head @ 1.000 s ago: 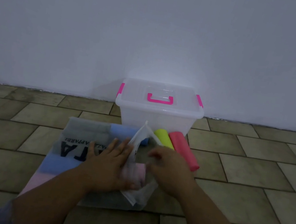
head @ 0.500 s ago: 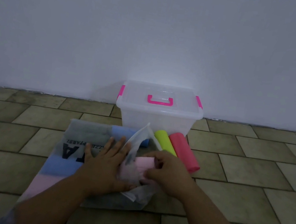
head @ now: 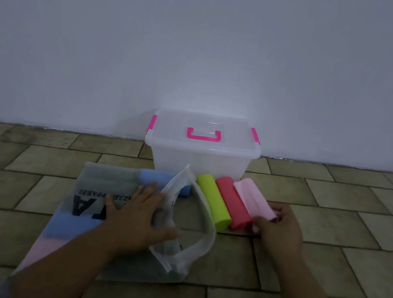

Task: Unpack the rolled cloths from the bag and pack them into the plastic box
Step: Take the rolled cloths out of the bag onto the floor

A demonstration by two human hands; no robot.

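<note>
Three rolled cloths (head: pixel 232 206) are staged before the closed plastic box (head: pixel 199 159), the pink roll (head: pixel 250 198) gripped by the right hand (head: pixel 280 229). The bag (head: pixel 107 186) is steadied under the flat, spread left hand (head: pixel 135 219)

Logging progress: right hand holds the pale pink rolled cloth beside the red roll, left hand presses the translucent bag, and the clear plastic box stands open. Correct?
No: the head view shows the clear plastic box closed, its pink-handled lid on. The rest holds.

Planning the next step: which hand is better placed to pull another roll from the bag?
Likely the right hand, after releasing the pink roll; the left hand pins the bag, whose mouth faces right.
</note>
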